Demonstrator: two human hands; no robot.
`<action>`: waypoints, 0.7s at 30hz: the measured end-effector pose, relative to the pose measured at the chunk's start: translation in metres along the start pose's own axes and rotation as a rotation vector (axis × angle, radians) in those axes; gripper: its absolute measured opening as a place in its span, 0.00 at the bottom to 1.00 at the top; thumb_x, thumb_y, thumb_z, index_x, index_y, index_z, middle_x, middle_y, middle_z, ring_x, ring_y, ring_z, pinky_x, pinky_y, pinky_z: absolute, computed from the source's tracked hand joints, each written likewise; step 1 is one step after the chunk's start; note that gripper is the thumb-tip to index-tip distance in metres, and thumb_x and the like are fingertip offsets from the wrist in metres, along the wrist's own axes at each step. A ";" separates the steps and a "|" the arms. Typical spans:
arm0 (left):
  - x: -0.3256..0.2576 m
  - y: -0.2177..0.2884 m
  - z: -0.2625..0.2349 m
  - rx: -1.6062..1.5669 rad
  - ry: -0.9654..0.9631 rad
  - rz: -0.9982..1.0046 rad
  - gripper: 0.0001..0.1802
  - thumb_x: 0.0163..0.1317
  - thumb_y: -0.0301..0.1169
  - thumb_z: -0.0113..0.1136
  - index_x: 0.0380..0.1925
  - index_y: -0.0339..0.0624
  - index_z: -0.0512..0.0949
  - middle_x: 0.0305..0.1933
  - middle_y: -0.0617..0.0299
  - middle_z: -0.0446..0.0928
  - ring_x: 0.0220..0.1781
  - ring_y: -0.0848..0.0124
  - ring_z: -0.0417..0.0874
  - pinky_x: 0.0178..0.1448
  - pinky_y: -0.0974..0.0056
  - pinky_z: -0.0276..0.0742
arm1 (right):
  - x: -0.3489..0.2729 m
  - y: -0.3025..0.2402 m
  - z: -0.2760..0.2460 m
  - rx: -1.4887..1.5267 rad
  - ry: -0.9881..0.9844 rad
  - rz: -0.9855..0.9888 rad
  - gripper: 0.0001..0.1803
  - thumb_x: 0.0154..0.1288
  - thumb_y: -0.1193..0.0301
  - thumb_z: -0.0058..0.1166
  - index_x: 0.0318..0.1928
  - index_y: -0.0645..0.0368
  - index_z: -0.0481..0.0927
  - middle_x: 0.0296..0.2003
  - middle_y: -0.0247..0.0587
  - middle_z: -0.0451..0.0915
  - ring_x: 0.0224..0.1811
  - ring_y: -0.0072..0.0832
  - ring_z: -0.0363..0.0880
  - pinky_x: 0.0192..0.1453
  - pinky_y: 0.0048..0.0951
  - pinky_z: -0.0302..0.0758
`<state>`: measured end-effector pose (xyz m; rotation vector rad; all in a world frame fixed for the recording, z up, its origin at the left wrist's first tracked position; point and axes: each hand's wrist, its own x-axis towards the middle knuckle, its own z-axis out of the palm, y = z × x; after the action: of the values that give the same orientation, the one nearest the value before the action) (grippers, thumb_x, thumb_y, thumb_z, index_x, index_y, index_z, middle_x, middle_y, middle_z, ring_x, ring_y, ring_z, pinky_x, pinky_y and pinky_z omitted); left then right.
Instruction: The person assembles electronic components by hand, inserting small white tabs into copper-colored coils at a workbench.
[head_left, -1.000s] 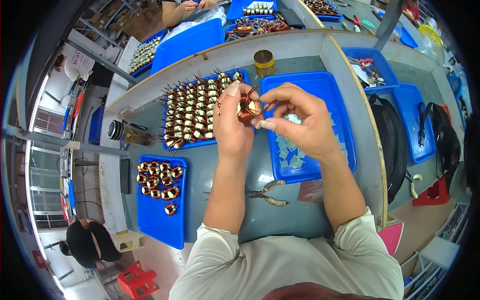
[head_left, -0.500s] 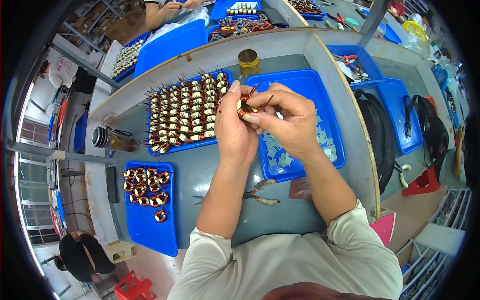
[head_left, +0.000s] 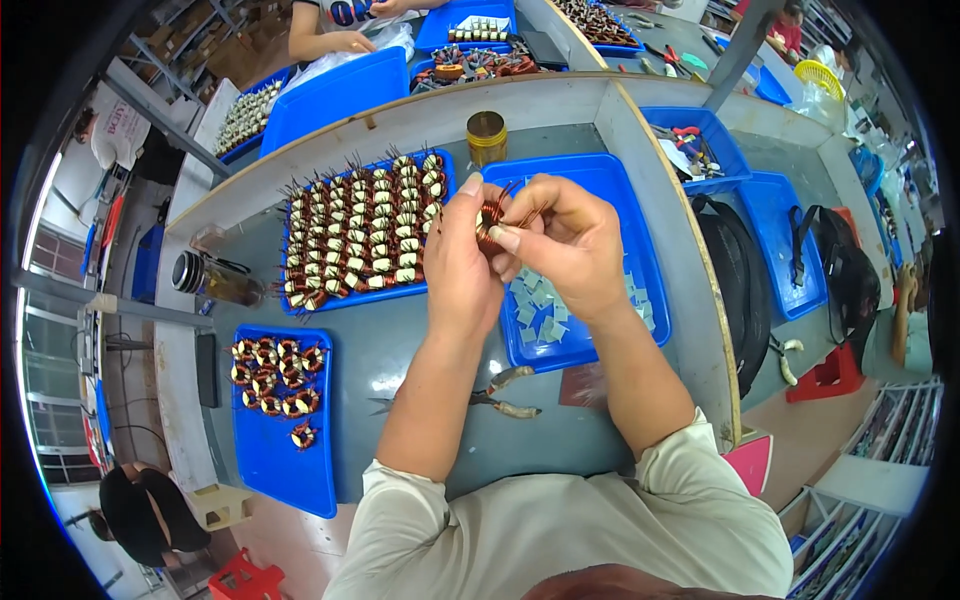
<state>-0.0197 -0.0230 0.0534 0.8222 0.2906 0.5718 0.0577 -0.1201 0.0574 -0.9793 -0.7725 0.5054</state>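
Note:
Between my two hands, above the bench, is a toroidal coil wound with copper wire, its loose wire ends sticking up. My left hand grips it from the left, fingers closed around the ring. From the right, my right hand pinches the winding and wire with thumb and forefinger. Beneath my hands, a blue tray carries small translucent square sheets. To the left, finished-looking rows of coils with pale tops fill another blue tray. A smaller tray nearer me holds several more coils.
Pliers with worn handles lie by my left forearm. A yellow-brown jar stands behind the trays, and a clear bottle lies at the left. A wooden-edged partition borders the bench. Across it, a person's hand is visible.
The whole view has shifted slightly, so the bench sits a little lower and further left. My hands still hold the coil, with small finger movements at the wires.

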 end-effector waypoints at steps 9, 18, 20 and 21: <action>0.011 0.022 -0.015 0.567 -0.051 0.375 0.21 0.79 0.38 0.55 0.26 0.36 0.77 0.23 0.70 0.72 0.27 0.83 0.66 0.31 0.68 0.61 | 0.011 -0.016 -0.010 -0.696 -0.216 -0.302 0.08 0.60 0.76 0.71 0.37 0.63 0.83 0.34 0.40 0.84 0.32 0.30 0.84 0.35 0.30 0.78; 0.013 0.018 -0.026 0.622 -0.022 0.330 0.22 0.76 0.38 0.57 0.24 0.35 0.78 0.19 0.69 0.71 0.24 0.82 0.69 0.30 0.66 0.64 | 0.011 -0.012 -0.018 -0.955 -0.375 -0.297 0.09 0.67 0.67 0.67 0.36 0.60 0.84 0.31 0.46 0.80 0.34 0.48 0.82 0.38 0.43 0.77; 0.014 0.012 -0.030 0.612 -0.012 0.307 0.22 0.76 0.37 0.56 0.24 0.35 0.78 0.19 0.67 0.72 0.24 0.81 0.70 0.30 0.66 0.65 | 0.006 -0.007 -0.018 -1.024 -0.359 -0.374 0.09 0.68 0.67 0.66 0.34 0.60 0.83 0.30 0.45 0.79 0.33 0.47 0.81 0.37 0.44 0.75; 0.014 0.011 -0.032 0.592 -0.007 0.303 0.21 0.76 0.37 0.56 0.24 0.35 0.78 0.20 0.67 0.73 0.24 0.80 0.70 0.30 0.66 0.65 | 0.005 -0.004 -0.017 -1.064 -0.341 -0.431 0.10 0.68 0.67 0.66 0.34 0.60 0.82 0.30 0.44 0.79 0.33 0.47 0.81 0.37 0.45 0.75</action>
<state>-0.0268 0.0107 0.0409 1.4562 0.3369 0.7797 0.0737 -0.1276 0.0568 -1.6530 -1.5877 -0.1808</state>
